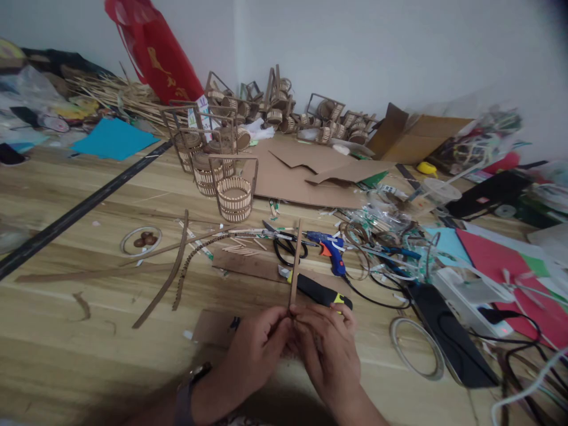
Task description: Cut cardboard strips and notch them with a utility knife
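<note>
Strip [296,260] juts over the near bench [89,361], short of the baskets [235,210], its near end between left hand [261,337] and right hand [332,343]. Each grip looks closed, pinching that end; anything beneath is hidden. The step seems to be close handwork on it; the next move likely calls for clearance from the cutter [316,290] and a steady, light pinch.

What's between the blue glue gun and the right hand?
Head view: the black utility knife and part of a flat brown strip lie between the glue gun and the right hand.
</note>
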Action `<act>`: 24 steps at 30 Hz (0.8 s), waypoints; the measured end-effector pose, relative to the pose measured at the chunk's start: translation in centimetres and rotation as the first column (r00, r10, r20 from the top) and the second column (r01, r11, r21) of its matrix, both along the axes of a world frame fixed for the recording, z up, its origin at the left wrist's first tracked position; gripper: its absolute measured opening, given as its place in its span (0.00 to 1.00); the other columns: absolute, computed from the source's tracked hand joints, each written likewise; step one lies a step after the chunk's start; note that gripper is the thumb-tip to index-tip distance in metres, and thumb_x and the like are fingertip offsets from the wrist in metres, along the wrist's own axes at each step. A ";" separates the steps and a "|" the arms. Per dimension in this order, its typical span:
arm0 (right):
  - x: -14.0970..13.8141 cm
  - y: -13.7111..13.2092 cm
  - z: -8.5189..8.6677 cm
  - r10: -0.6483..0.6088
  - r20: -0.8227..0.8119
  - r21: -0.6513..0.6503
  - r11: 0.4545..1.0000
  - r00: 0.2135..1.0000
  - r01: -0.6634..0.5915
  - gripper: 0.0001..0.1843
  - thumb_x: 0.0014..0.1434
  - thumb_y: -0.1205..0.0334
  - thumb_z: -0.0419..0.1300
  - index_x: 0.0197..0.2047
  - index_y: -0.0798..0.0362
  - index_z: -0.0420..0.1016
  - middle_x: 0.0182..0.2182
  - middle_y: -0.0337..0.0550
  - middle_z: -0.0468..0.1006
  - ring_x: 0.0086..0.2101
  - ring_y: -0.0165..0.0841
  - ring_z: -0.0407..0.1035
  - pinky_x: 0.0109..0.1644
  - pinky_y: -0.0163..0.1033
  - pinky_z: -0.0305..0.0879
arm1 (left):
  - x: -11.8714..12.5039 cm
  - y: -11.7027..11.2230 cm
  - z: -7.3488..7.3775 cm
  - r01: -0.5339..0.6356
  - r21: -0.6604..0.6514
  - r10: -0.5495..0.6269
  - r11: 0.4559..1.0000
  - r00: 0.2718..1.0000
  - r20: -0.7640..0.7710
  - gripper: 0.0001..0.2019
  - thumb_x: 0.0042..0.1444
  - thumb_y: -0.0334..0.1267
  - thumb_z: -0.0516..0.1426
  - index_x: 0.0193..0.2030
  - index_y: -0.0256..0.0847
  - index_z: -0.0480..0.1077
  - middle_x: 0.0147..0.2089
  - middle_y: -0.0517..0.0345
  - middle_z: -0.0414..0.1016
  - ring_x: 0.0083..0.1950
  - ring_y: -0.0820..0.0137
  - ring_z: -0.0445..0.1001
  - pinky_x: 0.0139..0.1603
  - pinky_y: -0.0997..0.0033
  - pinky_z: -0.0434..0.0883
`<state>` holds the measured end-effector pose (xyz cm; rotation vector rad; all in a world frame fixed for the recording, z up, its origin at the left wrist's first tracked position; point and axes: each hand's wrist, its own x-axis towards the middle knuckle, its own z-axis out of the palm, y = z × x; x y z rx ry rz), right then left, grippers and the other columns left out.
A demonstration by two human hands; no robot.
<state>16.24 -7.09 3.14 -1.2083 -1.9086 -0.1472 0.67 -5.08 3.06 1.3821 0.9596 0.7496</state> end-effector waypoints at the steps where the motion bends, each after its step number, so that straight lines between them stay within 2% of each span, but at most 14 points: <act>1: 0.0 0.0 0.0 0.000 -0.007 -0.004 1.000 1.000 0.000 0.09 0.65 0.70 0.55 0.43 0.48 0.71 0.36 0.36 0.85 0.36 0.33 0.77 0.52 0.44 0.56 | 0.0 0.0 0.0 0.002 0.001 -0.002 1.000 1.000 -0.006 0.16 0.65 0.47 0.50 0.37 0.39 0.73 0.32 0.55 0.78 0.31 0.68 0.76 0.32 0.74 0.71; 7: 0.1 0.1 -0.1 -0.045 -0.123 -0.053 0.998 0.991 0.039 0.09 0.66 0.69 0.52 0.41 0.46 0.69 0.32 0.36 0.83 0.32 0.34 0.75 0.48 0.45 0.59 | -0.1 -0.1 -0.1 0.017 0.088 -0.007 0.996 0.994 -0.107 0.15 0.64 0.43 0.49 0.33 0.39 0.72 0.29 0.55 0.77 0.31 0.67 0.76 0.33 0.73 0.69; 9: 0.1 0.1 -0.2 -0.029 -0.135 -0.044 0.999 0.990 0.024 0.08 0.66 0.69 0.52 0.41 0.46 0.69 0.32 0.36 0.83 0.33 0.34 0.75 0.49 0.45 0.59 | -0.2 0.0 -0.2 0.016 0.077 -0.009 0.997 0.995 -0.096 0.15 0.64 0.44 0.50 0.35 0.39 0.73 0.31 0.54 0.78 0.33 0.67 0.76 0.34 0.73 0.69; 14: 0.1 0.0 -0.3 0.013 -0.062 -0.017 1.000 0.998 -0.014 0.10 0.64 0.71 0.55 0.44 0.46 0.70 0.33 0.34 0.84 0.34 0.33 0.76 0.50 0.45 0.59 | -0.1 0.4 -0.1 0.030 -0.022 -0.030 0.999 1.000 -0.007 0.18 0.64 0.49 0.50 0.38 0.39 0.74 0.33 0.54 0.79 0.34 0.67 0.77 0.34 0.73 0.71; 18: 0.0 0.1 -0.3 -0.001 0.011 -0.007 1.000 1.000 0.001 0.08 0.66 0.68 0.55 0.43 0.45 0.72 0.36 0.35 0.85 0.37 0.35 0.76 0.51 0.46 0.58 | 0.0 0.5 0.2 -0.001 -0.008 0.001 1.000 1.000 -0.029 0.17 0.64 0.48 0.49 0.37 0.39 0.73 0.33 0.54 0.79 0.34 0.66 0.77 0.35 0.73 0.71; 24: 0.1 0.0 -0.3 0.002 0.024 -0.011 1.000 1.000 -0.002 0.09 0.65 0.69 0.55 0.43 0.46 0.72 0.36 0.36 0.85 0.36 0.34 0.77 0.51 0.45 0.58 | -0.1 0.1 0.2 0.007 0.019 -0.006 1.000 0.999 -0.045 0.16 0.65 0.47 0.49 0.35 0.40 0.71 0.31 0.55 0.78 0.32 0.68 0.76 0.32 0.74 0.69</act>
